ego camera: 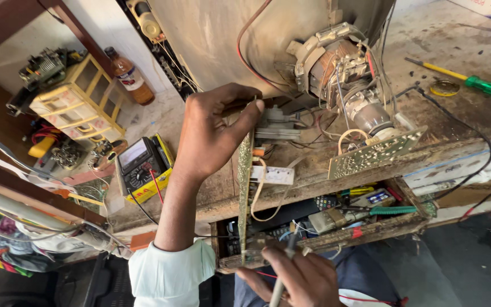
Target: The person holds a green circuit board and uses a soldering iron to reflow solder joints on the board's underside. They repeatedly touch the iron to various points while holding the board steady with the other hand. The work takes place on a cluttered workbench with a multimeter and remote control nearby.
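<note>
My left hand (pixel 214 131) grips the top edge of a green circuit board (pixel 245 187) that stands on its edge in front of me, wired to the back of a picture tube (pixel 336 68). My right hand (pixel 302 278) is low in the frame, closed around a thin pen-like tool (pixel 282 273) whose tip points up at the board's lower end. A red wire runs by that hand. A smaller circuit board (pixel 376 153) hangs on the neck of the tube.
A yellow multimeter (pixel 143 167) lies left of my arm on the worn wooden bench (pixel 200 199). A green-handled screwdriver (pixel 473 82) lies at the right. An open drawer (pixel 336 216) of tools sits below. A yellow rack (pixel 78 102) and a brown bottle (pixel 129 77) stand at the back left.
</note>
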